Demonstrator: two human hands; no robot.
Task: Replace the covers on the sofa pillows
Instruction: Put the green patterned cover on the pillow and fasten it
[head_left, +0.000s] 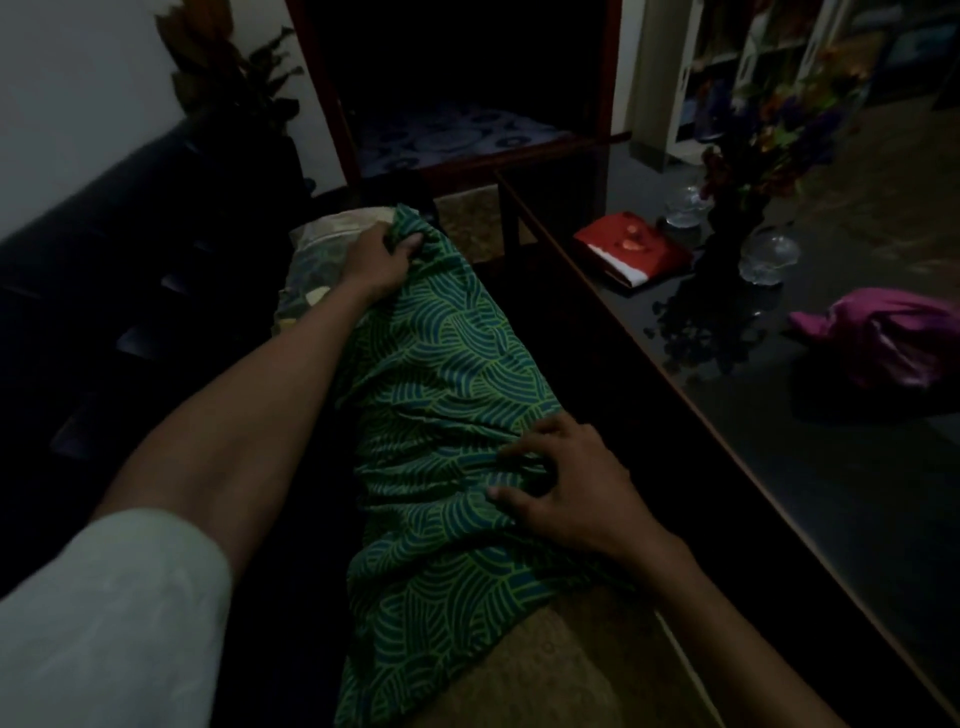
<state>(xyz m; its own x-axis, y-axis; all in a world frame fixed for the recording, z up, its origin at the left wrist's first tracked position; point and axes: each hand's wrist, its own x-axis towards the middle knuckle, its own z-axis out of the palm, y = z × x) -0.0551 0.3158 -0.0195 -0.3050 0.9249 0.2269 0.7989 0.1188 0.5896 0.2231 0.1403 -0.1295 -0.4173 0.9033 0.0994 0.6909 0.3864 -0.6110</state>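
Note:
A green cover (447, 395) with a curved leaf-line pattern lies lengthwise over a pillow across my lap. The pillow's pale end (332, 234) sticks out of the cover's far opening. My left hand (376, 257) grips the bunched far edge of the cover at that opening. My right hand (563, 483) sits on the near part of the cover, fingers curled and gathering folds of the fabric. The room is dim.
A dark sofa (104, 270) runs along the left. On the right stands a dark glossy table (779, 441) with a red folded cloth (631, 249), a vase of flowers (748, 171), glass dishes (769, 254) and a crumpled magenta cloth (888, 338). A wooden cabinet (457, 130) is ahead.

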